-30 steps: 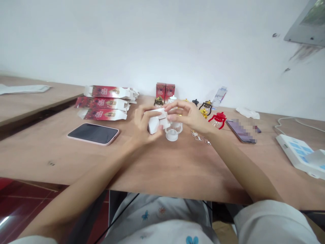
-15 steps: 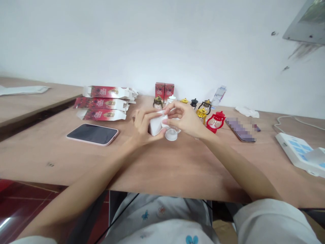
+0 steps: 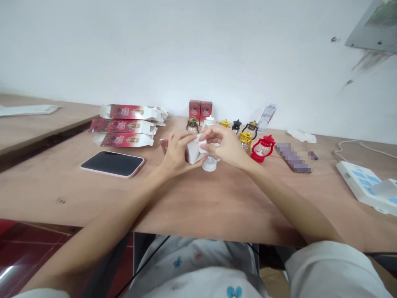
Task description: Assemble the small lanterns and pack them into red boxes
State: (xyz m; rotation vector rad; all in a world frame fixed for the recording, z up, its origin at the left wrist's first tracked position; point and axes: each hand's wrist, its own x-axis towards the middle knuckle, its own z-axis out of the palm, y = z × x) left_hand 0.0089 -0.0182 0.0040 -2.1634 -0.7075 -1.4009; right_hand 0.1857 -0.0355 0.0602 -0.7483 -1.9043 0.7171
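Held between both hands is a small cardboard box (image 3: 192, 152), its white end turned toward me and a bit of its red printed side showing at the left. My left hand (image 3: 177, 154) is wrapped round the box body. The fingers of my right hand (image 3: 223, 145) pinch a white flap at the box's end. Just below the right fingers, a lantern with a white base (image 3: 209, 163) lies on the table, partly covered by that hand. Behind the hands stand a bronze lantern (image 3: 192, 125) and a white lantern (image 3: 209, 121).
Flattened red-and-white boxes (image 3: 124, 140) lie left, behind a phone (image 3: 112, 164). Two closed red boxes (image 3: 200, 111) stand by the wall. A red lantern (image 3: 263, 149), a gold lantern (image 3: 246, 140), a bottle (image 3: 267, 117), another phone (image 3: 293, 158) and a power strip (image 3: 366, 186) are at right.
The box has turned slightly in my hands, so its red printed side now shows at the left. Both hands keep their grip in nearly the same place.
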